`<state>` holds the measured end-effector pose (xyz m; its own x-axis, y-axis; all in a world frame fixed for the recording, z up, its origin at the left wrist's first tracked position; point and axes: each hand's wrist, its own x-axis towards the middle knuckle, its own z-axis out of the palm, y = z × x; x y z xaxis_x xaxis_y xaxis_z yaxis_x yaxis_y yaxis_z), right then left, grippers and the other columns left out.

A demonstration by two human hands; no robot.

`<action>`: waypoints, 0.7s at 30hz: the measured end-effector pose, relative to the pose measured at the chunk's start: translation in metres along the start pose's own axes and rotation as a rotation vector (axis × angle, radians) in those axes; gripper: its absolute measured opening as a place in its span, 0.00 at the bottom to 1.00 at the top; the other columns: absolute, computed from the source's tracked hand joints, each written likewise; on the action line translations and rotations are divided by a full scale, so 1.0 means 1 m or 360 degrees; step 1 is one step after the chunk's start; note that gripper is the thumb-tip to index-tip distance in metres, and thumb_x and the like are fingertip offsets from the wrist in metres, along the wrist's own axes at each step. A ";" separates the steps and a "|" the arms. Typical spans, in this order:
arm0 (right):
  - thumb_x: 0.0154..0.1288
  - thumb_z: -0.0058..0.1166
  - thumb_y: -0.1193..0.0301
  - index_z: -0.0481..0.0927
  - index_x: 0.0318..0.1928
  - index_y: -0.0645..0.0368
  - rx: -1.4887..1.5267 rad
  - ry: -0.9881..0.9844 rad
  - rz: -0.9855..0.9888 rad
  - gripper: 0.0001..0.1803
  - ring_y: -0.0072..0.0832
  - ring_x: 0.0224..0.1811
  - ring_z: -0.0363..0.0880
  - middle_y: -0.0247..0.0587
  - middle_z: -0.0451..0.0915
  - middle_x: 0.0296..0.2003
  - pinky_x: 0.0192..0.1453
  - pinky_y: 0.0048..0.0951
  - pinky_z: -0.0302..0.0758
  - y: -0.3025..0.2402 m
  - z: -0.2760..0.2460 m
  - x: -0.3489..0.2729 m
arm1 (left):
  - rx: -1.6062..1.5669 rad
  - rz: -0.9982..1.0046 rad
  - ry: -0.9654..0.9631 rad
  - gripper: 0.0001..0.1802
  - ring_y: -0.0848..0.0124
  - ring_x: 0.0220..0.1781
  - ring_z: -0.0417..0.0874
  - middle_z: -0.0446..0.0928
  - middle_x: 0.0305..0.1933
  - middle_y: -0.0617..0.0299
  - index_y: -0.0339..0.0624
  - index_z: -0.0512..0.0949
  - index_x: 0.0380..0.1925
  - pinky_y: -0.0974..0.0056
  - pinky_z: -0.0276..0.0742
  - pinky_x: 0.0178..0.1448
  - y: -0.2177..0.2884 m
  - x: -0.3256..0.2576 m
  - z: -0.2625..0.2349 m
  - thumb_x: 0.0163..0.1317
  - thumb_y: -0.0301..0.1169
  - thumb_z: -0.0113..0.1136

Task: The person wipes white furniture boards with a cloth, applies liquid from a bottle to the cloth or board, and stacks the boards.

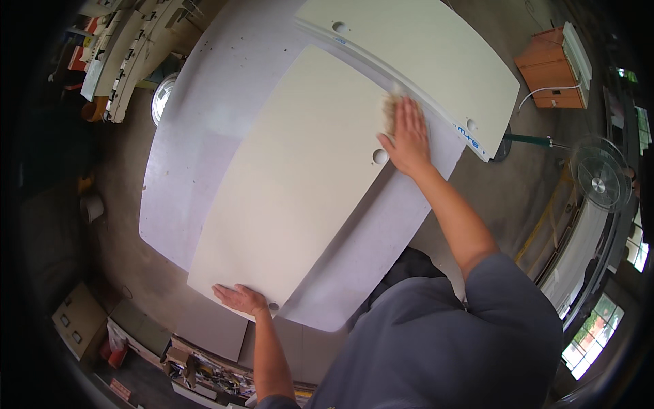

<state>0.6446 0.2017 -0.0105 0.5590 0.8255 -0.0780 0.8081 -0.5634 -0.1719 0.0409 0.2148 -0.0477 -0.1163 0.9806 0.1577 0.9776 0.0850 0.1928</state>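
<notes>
A cream flat board [293,170] with round holes along one long edge lies across a pale lilac-grey tabletop [184,170]. My left hand [242,298] rests flat on its near left corner, fingers stretched out, close to a small round hole. At the far right edge, my right hand [411,140] presses on a beige, fuzzy-looking pad [390,112]; blur hides its exact kind. Just below that hand is a larger round hole [379,157] in the board. The palm side of each hand is hidden.
Beyond my right hand lies a stack of similar cream panels [422,54] with blue handwriting on the edge. A standing fan [598,183] and an orange-brown cabinet [552,68] stand to the right. Scrap pieces [204,371] fill a low area at lower left.
</notes>
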 end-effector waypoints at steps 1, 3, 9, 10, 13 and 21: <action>0.73 0.53 0.43 0.47 0.81 0.68 0.0015 0.0042 0.0025 0.54 0.50 0.86 0.40 0.58 0.45 0.83 0.87 0.52 0.41 0.004 0.004 -0.012 | -0.0015 0.0007 -0.0006 0.44 0.43 0.83 0.56 0.56 0.82 0.39 0.31 0.57 0.78 0.43 0.50 0.83 0.002 0.002 0.000 0.79 0.58 0.38; 0.72 0.54 0.43 0.46 0.81 0.68 0.0040 0.0127 0.0068 0.54 0.50 0.86 0.39 0.59 0.43 0.83 0.87 0.53 0.41 0.007 0.005 -0.029 | -0.0046 0.0015 -0.0018 0.44 0.44 0.83 0.55 0.55 0.82 0.39 0.31 0.57 0.78 0.43 0.50 0.83 0.006 0.006 -0.001 0.78 0.59 0.38; 0.68 0.57 0.40 0.48 0.81 0.69 0.0108 0.0073 -0.0050 0.58 0.50 0.87 0.38 0.58 0.45 0.83 0.87 0.52 0.40 0.006 0.009 -0.008 | -0.0052 0.0042 -0.0020 0.45 0.44 0.83 0.54 0.54 0.82 0.39 0.31 0.56 0.79 0.43 0.49 0.84 0.001 0.005 0.002 0.78 0.59 0.37; 0.67 0.58 0.40 0.48 0.81 0.68 0.0094 0.0216 0.0073 0.59 0.49 0.87 0.38 0.58 0.45 0.83 0.87 0.52 0.40 0.014 0.013 0.004 | -0.0038 0.0050 -0.0025 0.45 0.44 0.83 0.54 0.54 0.82 0.39 0.31 0.56 0.79 0.43 0.49 0.84 0.001 0.005 0.000 0.78 0.59 0.37; 0.70 0.57 0.44 0.49 0.81 0.68 0.0196 -0.0077 -0.0107 0.55 0.50 0.86 0.39 0.58 0.46 0.82 0.87 0.52 0.42 -0.031 0.004 -0.053 | -0.0014 0.0043 -0.0023 0.44 0.43 0.83 0.55 0.55 0.82 0.38 0.31 0.56 0.78 0.43 0.49 0.84 0.001 0.004 0.000 0.79 0.59 0.37; 0.65 0.62 0.48 0.50 0.81 0.65 -0.0023 0.0155 -0.0327 0.55 0.50 0.86 0.44 0.58 0.48 0.82 0.87 0.53 0.44 0.004 0.006 -0.005 | -0.0074 0.0105 0.0030 0.43 0.40 0.81 0.57 0.58 0.80 0.33 0.26 0.59 0.76 0.42 0.50 0.83 0.008 0.006 0.003 0.79 0.56 0.39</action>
<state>0.6443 0.1958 -0.0168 0.3969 0.9164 0.0527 0.9091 -0.3845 -0.1604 0.0489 0.2215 -0.0479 -0.0556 0.9803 0.1894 0.9741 0.0116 0.2260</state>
